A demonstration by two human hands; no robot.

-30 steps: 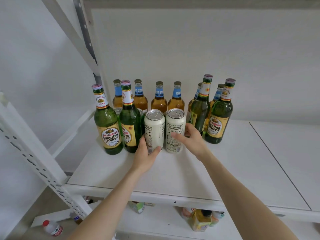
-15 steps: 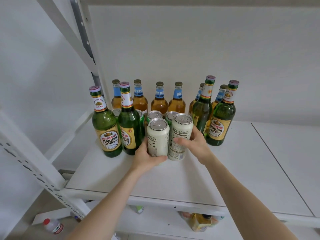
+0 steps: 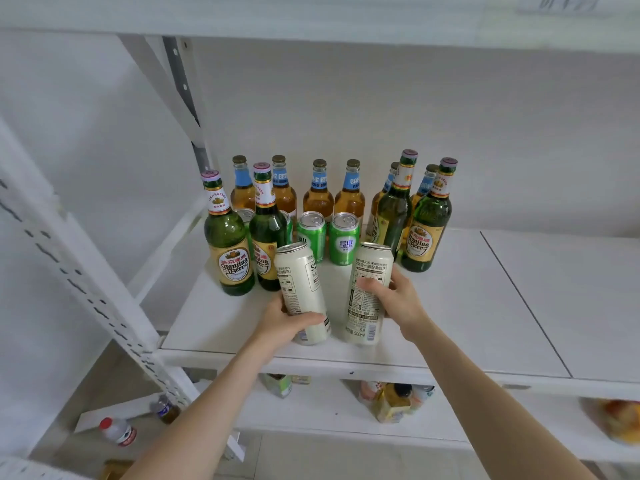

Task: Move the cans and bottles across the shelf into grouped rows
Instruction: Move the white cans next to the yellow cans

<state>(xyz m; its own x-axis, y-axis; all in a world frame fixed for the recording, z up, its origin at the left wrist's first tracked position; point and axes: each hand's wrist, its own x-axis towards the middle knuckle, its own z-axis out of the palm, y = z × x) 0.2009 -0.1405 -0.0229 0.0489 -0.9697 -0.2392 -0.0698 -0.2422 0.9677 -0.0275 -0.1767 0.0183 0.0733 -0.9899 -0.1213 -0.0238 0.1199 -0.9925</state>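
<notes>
1. Above the white shelf board (image 3: 450,306), the left hand (image 3: 282,325) grips one tall cream aluminium can (image 3: 301,289), tilted; the right hand (image 3: 398,299) grips another (image 3: 369,292).
2. Behind stand two green cans (image 3: 327,237) and glass beer bottles (image 3: 427,220).

Bright, even, soft light, faint shadows; wide-angle bending at the edges; lower right corner blurred.

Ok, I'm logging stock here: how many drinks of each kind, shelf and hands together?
Tall white metal cans: 2
Short green metal cans: 4, two mostly hidden
Dark green glass bottles: 4
Amber glass bottles, blue neck labels: 6
Total: 16
</notes>
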